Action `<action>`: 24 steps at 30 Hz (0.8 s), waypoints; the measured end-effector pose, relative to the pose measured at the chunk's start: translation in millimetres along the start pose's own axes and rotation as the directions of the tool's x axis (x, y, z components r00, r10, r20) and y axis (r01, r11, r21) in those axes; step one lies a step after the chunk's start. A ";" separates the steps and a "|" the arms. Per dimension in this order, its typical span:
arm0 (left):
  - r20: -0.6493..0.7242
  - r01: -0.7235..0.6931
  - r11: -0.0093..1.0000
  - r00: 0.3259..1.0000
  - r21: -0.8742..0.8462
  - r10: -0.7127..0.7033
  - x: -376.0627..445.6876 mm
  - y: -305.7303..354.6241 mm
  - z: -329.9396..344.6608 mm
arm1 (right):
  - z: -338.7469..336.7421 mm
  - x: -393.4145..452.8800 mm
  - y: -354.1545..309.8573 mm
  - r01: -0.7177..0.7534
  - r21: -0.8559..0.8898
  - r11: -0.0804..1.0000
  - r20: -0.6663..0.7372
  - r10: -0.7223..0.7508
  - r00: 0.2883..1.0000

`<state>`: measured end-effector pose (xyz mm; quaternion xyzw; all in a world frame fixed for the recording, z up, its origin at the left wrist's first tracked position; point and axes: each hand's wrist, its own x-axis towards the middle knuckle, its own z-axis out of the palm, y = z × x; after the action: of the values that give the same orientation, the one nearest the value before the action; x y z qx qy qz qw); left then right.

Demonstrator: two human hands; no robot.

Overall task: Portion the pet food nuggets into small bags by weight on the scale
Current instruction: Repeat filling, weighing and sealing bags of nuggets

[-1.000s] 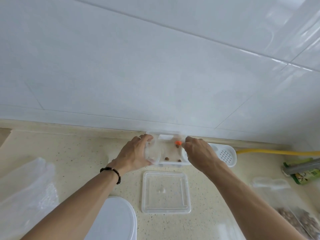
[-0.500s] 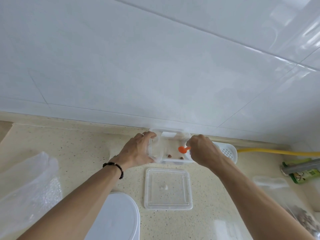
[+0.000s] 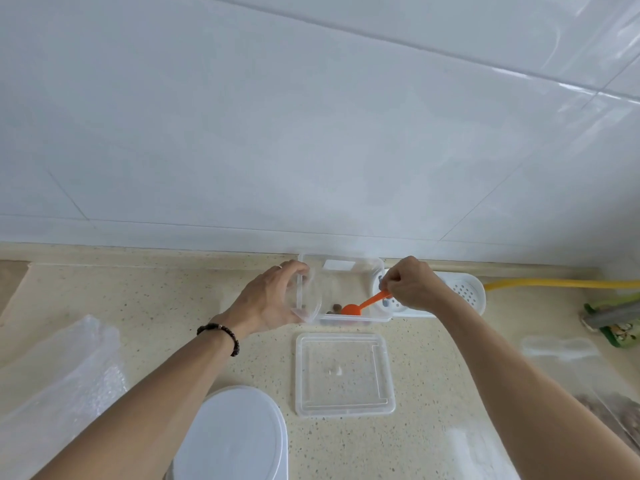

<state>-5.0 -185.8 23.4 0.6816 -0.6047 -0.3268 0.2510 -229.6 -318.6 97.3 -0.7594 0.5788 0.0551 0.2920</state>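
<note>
Head view shows the left hand (image 3: pixel 268 299) with its grip curled round the left end of a clear plastic container (image 3: pixel 341 289) that stands on the speckled worktop (image 3: pixel 156 306) against the tiled wall. The right hand (image 3: pixel 414 287) has its grip pinched together on the handle of an orange scoop (image 3: pixel 360 304), whose bowl lies low inside the container beside a few brown nuggets (image 3: pixel 334 309). The container's clear lid (image 3: pixel 344 374) lies flat just in front. A white scale (image 3: pixel 464 292) sits behind the right hand. Compared with a second ago, the scoop has swung down from near the rim to the container floor.
</note>
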 end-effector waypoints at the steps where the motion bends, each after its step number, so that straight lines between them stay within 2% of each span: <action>1: -0.004 0.002 1.000 1.000 0.001 -0.002 -0.3 0.7 0.6 | 2.2 -1.5 0.2 0.012 0.021 1.000 0.010 -0.012 1.000; 12: -0.066 0.021 0.999 0.998 -0.041 -0.023 -1.2 15.7 8.8 | 35.9 10.0 4.0 0.120 0.243 0.963 0.077 -0.142 0.987; 17: -0.055 0.039 0.999 0.998 -0.011 -0.039 1.7 16.7 9.4 | 31.1 14.8 16.8 0.060 0.440 0.896 0.155 -0.142 0.978; 24: -0.048 0.061 0.998 0.997 0.033 -0.060 3.5 16.5 8.9 | 22.6 6.7 29.3 -0.082 0.675 0.734 0.209 -0.084 0.974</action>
<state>-22.4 -191.2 29.2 0.7112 -0.5832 -0.3079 0.2434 -248.3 -317.5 64.7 -0.5892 0.5214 -0.0745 0.6127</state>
